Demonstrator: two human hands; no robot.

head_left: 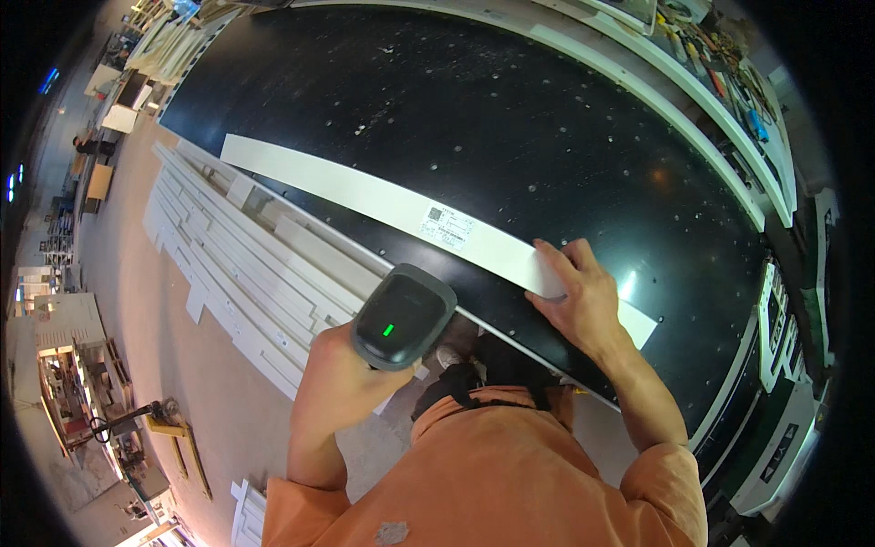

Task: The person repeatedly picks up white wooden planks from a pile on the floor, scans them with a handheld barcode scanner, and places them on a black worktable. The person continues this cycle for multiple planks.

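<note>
A long, narrow white board (346, 191) lies slantwise on the black worktop (410, 100). Stuck on its face is a white printed label (447, 226) with a square code. My right hand (583, 296) grips the board near its right end, thumb and fingers over its edges. In my left hand (337, 378), a black handheld barcode scanner (406, 314) is held over the worktop's near edge, to the near left of the label. A small green light shows on top of the scanner. Its handle is mostly hidden by its head and my fingers.
Several long white boards (237, 264) are stacked left of the worktop. White rails (674, 109) run along its far right side, with hand tools (702, 64) beyond. A yellow pallet truck (178, 442) stands at lower left. Another person (91, 146) is far off at left.
</note>
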